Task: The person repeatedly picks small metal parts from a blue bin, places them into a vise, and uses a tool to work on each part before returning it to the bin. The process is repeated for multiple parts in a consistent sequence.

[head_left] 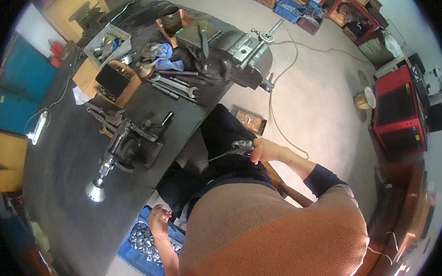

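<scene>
My right hand (267, 150) is closed round a dark metal hand tool (240, 147) in front of my lap. A thin shaft points left from this tool's rounded body; its exact kind is unclear. Lower left, my left hand (159, 222) hovers at the inner side of a blue crate (129, 246) with its fingers curled in. Whatever those fingers hold is too small to make out. Heaps of small shiny metal parts (145, 244) fill the crate beneath. My forearm covers some of them.
On the dark workbench (59, 206) stand a geared hand-cranked device (124, 148), a bench vise (246, 56), wrenches (176, 85), a grey parts tray (107, 44) and an open cardboard box (115, 83). A small tray (250, 122) lies beyond my knees. A red cabinet (399, 113) stands right.
</scene>
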A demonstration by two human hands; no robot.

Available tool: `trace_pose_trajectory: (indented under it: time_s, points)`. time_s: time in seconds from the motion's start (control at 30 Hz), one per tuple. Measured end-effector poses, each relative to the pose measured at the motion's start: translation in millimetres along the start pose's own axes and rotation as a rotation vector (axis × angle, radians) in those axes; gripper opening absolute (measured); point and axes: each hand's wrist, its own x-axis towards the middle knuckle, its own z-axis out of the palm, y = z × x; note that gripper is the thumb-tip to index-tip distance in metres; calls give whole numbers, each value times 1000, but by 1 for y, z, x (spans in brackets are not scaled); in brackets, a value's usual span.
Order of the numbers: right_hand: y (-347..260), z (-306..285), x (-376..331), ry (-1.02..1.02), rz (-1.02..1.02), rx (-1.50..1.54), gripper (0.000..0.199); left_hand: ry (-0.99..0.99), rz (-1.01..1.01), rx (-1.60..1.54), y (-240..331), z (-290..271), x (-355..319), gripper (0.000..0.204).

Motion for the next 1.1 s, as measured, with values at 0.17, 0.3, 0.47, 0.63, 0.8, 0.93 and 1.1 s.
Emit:
trace_pose_trajectory:
  time_s: [0.17,0.3,0.47,0.63,0.8,0.93,1.1]
  points:
    - [12,-1,-6,13,-165,-236,22,-43,-28,30,1,13,10,16]
    - [-29,-25,-16,19,422,130,15,3,-24,19,7,14,6,16]
    - [-8,-45,-10,9,38,-106,15,34,-13,-36,-1,-1,-2,16]
    - [-38,-105,-51,90,115,377,27,76,-15,-62,-6,10,-3,17]
    - [-47,-211,-53,545,-224,528,30,52,-45,-43,-12,16,13,16]
    - [-44,-300,18,933,-542,701,12,30,-2,1,2,34,16,16]
    - [-8,-337,108,1200,-428,48,16,167,93,62,10,36,-5,20]
